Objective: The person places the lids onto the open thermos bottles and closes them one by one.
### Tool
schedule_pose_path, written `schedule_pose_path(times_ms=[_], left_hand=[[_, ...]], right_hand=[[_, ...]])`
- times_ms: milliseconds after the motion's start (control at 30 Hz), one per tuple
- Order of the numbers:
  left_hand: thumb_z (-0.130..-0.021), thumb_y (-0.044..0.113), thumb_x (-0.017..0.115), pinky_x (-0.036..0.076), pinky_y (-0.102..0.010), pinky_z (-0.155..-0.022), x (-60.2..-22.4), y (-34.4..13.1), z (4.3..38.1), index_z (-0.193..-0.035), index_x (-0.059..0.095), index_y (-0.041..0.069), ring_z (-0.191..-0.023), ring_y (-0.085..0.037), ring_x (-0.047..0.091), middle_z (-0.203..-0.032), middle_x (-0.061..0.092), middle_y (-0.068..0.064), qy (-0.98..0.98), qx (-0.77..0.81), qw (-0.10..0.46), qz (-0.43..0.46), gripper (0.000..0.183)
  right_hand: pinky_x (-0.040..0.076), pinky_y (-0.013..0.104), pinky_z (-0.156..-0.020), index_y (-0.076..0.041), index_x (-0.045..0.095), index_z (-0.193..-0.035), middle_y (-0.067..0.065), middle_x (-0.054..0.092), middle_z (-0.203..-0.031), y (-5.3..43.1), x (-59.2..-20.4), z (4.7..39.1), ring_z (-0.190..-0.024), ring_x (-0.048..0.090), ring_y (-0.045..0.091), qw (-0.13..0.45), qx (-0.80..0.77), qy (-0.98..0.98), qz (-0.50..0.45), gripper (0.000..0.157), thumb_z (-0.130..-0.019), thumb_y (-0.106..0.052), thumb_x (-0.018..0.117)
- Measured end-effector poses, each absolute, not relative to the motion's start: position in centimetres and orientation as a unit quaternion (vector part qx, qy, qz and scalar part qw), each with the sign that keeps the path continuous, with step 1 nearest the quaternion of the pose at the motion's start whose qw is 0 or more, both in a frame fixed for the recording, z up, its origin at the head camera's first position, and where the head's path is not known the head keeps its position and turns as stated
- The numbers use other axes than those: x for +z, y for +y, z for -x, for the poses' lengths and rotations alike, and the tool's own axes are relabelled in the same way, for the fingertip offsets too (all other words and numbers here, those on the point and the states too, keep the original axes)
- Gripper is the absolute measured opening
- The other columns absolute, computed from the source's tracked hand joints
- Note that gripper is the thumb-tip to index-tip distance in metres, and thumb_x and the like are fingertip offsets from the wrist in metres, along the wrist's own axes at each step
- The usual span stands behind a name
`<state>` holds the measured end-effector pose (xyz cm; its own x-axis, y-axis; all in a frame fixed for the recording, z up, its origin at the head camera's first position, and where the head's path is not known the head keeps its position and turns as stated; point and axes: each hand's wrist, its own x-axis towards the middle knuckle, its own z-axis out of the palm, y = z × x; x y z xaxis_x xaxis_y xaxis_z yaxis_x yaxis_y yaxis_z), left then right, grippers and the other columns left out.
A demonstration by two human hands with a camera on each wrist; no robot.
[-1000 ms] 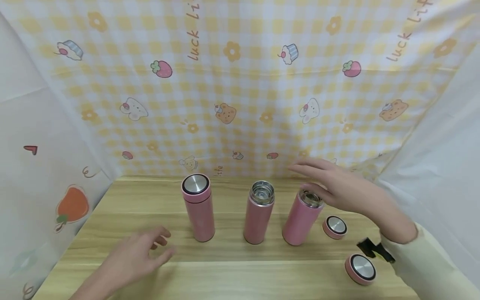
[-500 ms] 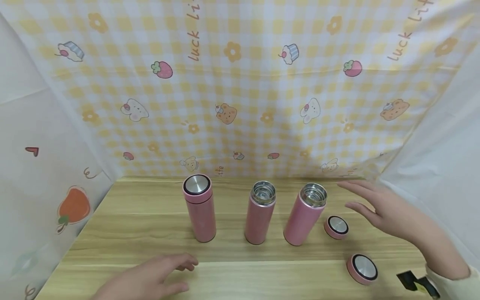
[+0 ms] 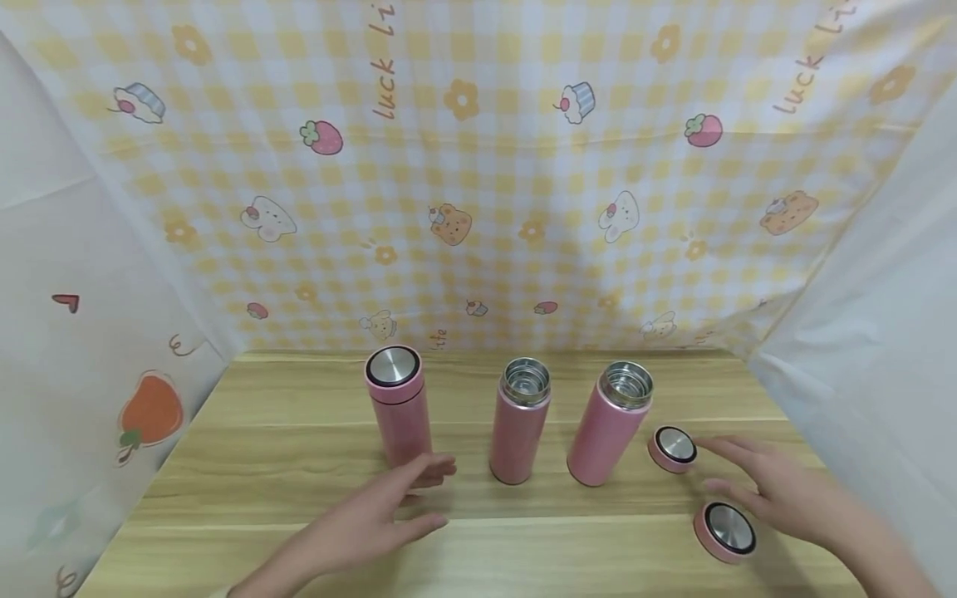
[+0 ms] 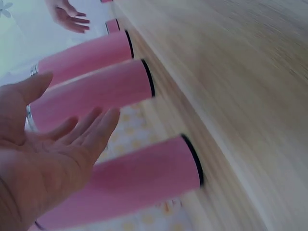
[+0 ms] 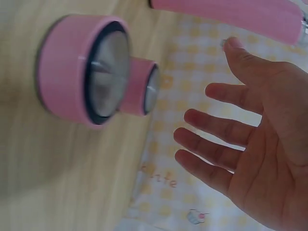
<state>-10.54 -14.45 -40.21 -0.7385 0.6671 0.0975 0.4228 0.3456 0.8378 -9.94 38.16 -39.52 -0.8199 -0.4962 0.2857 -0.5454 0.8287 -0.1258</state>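
Three pink thermos bottles stand on the wooden table. The left bottle (image 3: 399, 415) wears its lid with a steel disc on top. Uncapped, the middle bottle (image 3: 517, 432) and the right bottle (image 3: 607, 432) show bare steel necks. On the right lie two pink lids, a rear lid (image 3: 672, 449) and a front lid (image 3: 725, 532), steel discs up. My left hand (image 3: 366, 519) hovers in front of the left bottle, hiding its base, with fingers extended and nothing held. Beside the two lids, my right hand (image 3: 796, 498) hangs with spread fingers, apart from the front lid (image 5: 84, 70).
A yellow checked cloth (image 3: 463, 166) hangs behind the table (image 3: 299, 415). White cloths close off the left side (image 3: 90, 249) and the right side (image 3: 875, 332).
My right hand has moved from over the right bottle, out to the right and down to the lids. The left hand has gone right, to the left bottle. Bottles and lids stay put.
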Motion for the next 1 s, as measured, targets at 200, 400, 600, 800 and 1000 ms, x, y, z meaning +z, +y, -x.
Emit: schedule_pose_path(times_ms=[200,400,600,800,1000], left_hand=[[-0.098,0.025,0.071,0.048,-0.04,-0.104,-40.8,-11.7,11.5,-0.152,0.039,0.013,-0.136,-0.026,0.046,-0.151,0.046,-0.004,0.795,0.511,0.097,-0.313,0.064],[-0.095,0.024,0.076,0.044,-0.04,-0.108,-41.4,-9.4,12.4,-0.155,0.031,0.007,-0.143,-0.032,0.036,-0.157,0.037,-0.01,0.789,0.535,0.067,-0.294,0.077],[-0.093,0.032,0.078,0.039,-0.041,-0.112,-41.7,-7.1,13.4,-0.158,0.026,0.012,-0.146,-0.028,0.031,-0.161,0.032,-0.008,0.794,0.543,0.038,-0.27,0.086],[-0.092,0.031,0.079,0.038,-0.042,-0.112,-41.9,-5.4,14.6,-0.157,0.031,0.015,-0.144,-0.022,0.035,-0.158,0.038,-0.004,0.781,0.574,0.014,-0.246,0.083],[-0.09,0.029,0.081,0.042,-0.037,-0.109,-42.4,-4.5,15.5,-0.152,0.04,0.019,-0.136,-0.02,0.046,-0.15,0.048,0.0,0.76,0.612,0.021,-0.219,0.075]], right_hand=[[0.057,0.034,-0.078,-0.006,0.067,-0.127,0.003,0.066,-0.117,38.8,-42.1,9.0,-0.1,0.066,0.025,0.119,0.097,-0.948,-0.28,0.058,-0.08,-0.032,0.087],[0.041,0.007,-0.085,-0.002,0.066,-0.124,0.007,0.064,-0.114,39.2,-44.4,8.1,-0.098,0.063,0.019,0.14,0.115,-0.924,-0.336,0.065,-0.072,-0.032,0.092],[0.039,0.006,-0.083,-0.005,0.066,-0.124,0.009,0.063,-0.112,39.5,-45.5,7.5,-0.096,0.062,0.019,0.142,0.12,-0.926,-0.329,0.072,-0.067,-0.04,0.092],[0.037,0.003,-0.087,-0.012,0.066,-0.124,-0.003,0.062,-0.117,39.0,-45.3,6.6,-0.101,0.06,0.008,0.107,0.153,-0.931,-0.314,0.062,-0.073,-0.037,0.091],[0.042,0.006,-0.082,-0.017,0.064,-0.127,-0.005,0.06,-0.121,38.8,-45.0,6.3,-0.103,0.059,0.005,0.057,0.165,-0.941,-0.289,0.058,-0.078,-0.034,0.089]])
